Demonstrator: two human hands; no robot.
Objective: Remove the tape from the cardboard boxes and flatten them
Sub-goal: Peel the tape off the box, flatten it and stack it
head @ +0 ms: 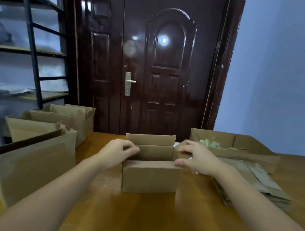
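Our left hand [117, 154] curls its fingers over the left rim of the small open box [149, 176], and our right hand [196, 159] pinches the right rim, thumb at the near corner, so we judge we are bracing both sides to collapse it (no tape shows on it from here). The box stands mid-bench [138, 216] for reach. Flattened cardboard [253, 182] is stacked right, a tray of peeled tape [238, 147] behind, unopened work boxes [40, 132] left.

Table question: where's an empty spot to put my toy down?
Bare table lies between the forearms, in front of the small open box. Crowded: open boxes left, flattened cardboard right.
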